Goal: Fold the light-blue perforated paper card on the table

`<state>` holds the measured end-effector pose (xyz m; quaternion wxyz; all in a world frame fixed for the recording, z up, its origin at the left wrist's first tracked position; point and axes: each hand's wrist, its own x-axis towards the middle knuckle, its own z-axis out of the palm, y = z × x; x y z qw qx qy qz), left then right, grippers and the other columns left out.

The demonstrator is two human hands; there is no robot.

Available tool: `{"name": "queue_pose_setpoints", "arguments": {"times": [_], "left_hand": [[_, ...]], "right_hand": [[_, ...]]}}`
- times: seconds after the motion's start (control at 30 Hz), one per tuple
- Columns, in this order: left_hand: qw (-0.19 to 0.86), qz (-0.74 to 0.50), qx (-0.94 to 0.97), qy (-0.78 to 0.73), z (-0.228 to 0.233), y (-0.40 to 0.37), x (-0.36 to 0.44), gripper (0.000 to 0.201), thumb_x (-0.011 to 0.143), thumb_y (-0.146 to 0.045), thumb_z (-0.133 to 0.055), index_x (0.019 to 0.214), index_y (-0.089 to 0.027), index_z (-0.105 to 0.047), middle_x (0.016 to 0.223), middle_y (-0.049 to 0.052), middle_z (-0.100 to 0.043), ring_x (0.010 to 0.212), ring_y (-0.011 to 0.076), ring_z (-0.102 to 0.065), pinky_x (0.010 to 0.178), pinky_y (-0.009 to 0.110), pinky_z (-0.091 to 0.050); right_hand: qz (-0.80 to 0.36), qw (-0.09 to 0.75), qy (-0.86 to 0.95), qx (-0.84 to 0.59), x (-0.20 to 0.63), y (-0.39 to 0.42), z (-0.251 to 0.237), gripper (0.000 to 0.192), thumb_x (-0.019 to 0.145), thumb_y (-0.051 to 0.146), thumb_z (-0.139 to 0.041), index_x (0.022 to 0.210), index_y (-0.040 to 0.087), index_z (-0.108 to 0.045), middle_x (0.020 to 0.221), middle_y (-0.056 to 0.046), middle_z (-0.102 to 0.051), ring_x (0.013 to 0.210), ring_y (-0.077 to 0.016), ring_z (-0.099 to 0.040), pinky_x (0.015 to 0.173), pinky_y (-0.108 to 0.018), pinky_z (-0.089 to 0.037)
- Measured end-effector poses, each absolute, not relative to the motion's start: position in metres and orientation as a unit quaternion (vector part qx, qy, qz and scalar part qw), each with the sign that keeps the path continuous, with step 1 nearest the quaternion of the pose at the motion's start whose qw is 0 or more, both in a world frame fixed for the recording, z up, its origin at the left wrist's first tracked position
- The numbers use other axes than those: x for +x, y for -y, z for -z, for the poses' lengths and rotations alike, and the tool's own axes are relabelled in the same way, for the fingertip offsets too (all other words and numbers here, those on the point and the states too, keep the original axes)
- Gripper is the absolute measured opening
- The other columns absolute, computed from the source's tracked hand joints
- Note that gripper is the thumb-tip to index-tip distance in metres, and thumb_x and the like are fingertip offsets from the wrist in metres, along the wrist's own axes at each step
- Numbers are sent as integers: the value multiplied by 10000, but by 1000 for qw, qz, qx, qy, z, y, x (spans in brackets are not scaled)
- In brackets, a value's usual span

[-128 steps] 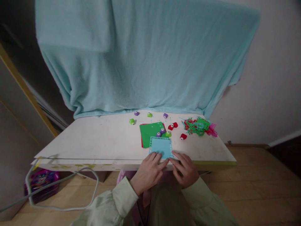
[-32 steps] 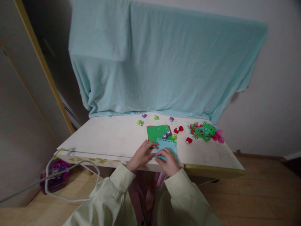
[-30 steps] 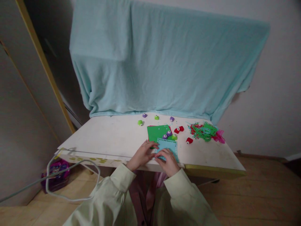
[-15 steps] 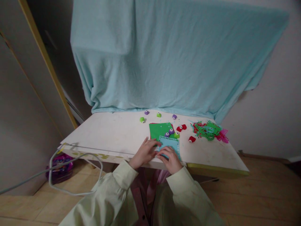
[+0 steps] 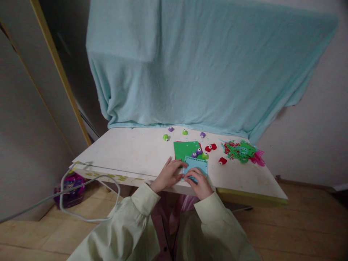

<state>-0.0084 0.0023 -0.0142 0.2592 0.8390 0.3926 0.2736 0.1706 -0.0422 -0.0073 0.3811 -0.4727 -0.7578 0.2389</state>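
Observation:
A light blue square of paper (image 5: 198, 165) with punched holes along its edges lies near the front edge of the white table (image 5: 136, 152). My left hand (image 5: 168, 175) rests flat at its left side, fingers touching the near left corner. My right hand (image 5: 199, 183) presses on the near edge of the same sheet, fingers bent over it. Just behind the blue sheet lies a stack of green paper (image 5: 186, 149) with red sheets under it. Small purple and green punches (image 5: 199, 153) sit where the two papers meet.
More small punches lie at the back: green (image 5: 165, 137), purple (image 5: 170, 128), red (image 5: 222, 160). A heap of green, red and pink cut paper (image 5: 241, 151) sits at the right. A teal blanket (image 5: 201, 69) hangs behind. A grey cable (image 5: 81, 181) loops off the table's left corner.
My hands have moved from the blue sheet's near edge to its near left part; the right hand now bends over it. The view has shifted, the table's things stay put.

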Motion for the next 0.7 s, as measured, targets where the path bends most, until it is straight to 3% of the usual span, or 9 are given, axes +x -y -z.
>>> {"name": "queue_pose_setpoints", "arguments": {"times": [0.5,0.7], "left_hand": [[254,-270,840,-397,9,0,-8,327,799,-247,-567,1115,-300,-503,1180,-26,-571,1257,195,-372,1109,453,-65],[250,-281,832,-407,13,-2,-5,400,733,-210,-629,1102,-298,-505,1167,-28,-573,1225,195,-397,1104,444,-91]], "right_hand": [[-250,361,776,-453,179,40,2,38,831,219,-598,836,218,-635,903,-40,-576,902,-195,-550,811,-333,-446],[-242,353,781,-455,177,41,2,53,838,219,-597,836,228,-649,892,-38,-576,902,-197,-541,830,-338,-434]]}}
